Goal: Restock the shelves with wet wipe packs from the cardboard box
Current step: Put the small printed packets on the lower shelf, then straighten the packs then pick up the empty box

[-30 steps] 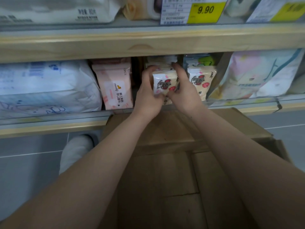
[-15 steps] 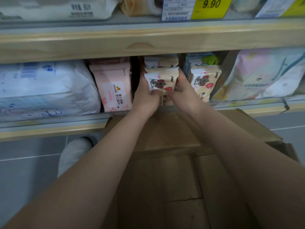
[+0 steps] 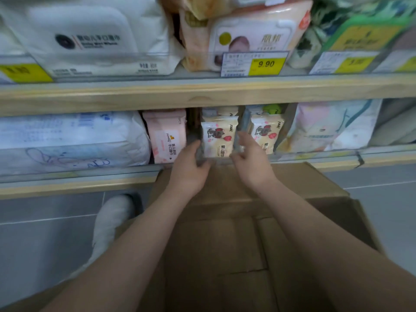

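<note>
A shopworker restocks wet wipes, seen from over the forearms. Nearest, the open cardboard box (image 3: 225, 255) sits on the grey floor below the shelving, its flaps spread; no packs can be made out inside it from here.

Beyond it, both hands reach to the lower shelf (image 3: 90, 172). The left hand (image 3: 189, 167), at about 9 o'clock of the cream wet wipe pack (image 3: 219, 137), shows a loosely parted grip, thumb raised along the clear divider at the pack's left edge; it appears to clasp nothing. The right hand (image 3: 249, 158), at about 4 o'clock of the pack, is likewise relaxed, fingertips brushing the divider by the pack's right edge.

The pack itself stands upright in its slot, between a pink pack (image 3: 166, 136) at 9 o'clock and a matching cream pack (image 3: 266, 136) at 3 o'clock.

By the look of it, the placing step is finishing: the pack is seated and the hands are free. The next move calls for a drop to the box for another pack, if any remain.

Farthest, at 12 o'clock, the upper shelf (image 3: 202, 95) carries larger packs and a yellow 9.90 price tag (image 3: 265, 64).
</note>
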